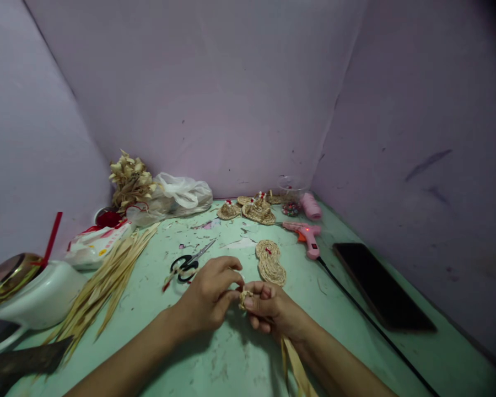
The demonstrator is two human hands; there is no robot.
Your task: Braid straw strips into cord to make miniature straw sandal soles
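A small coiled, braided straw piece (244, 300) is pinched between the thumb and fingers of my right hand (270, 309). Loose straw strips (296, 366) trail from beneath that hand toward the near edge. My left hand (215, 292) curves in from the left, thumb and fingertips closed at the edge of the same piece. Just beyond my hands lies a flat figure-eight straw coil (270, 263) with a small red bit on it. Scissors (190, 263) with black handles rest beyond my left hand, beside a short braided strand.
A pink glue gun (303, 232) trails a black cord past a dark phone-like slab (380, 284). Woven straw pieces (256, 209) and a clear bead cup (291, 196) stand at the back. Straw strips (103, 281), a white pot (49, 295) and a plastic bag (182, 193) occupy the left.
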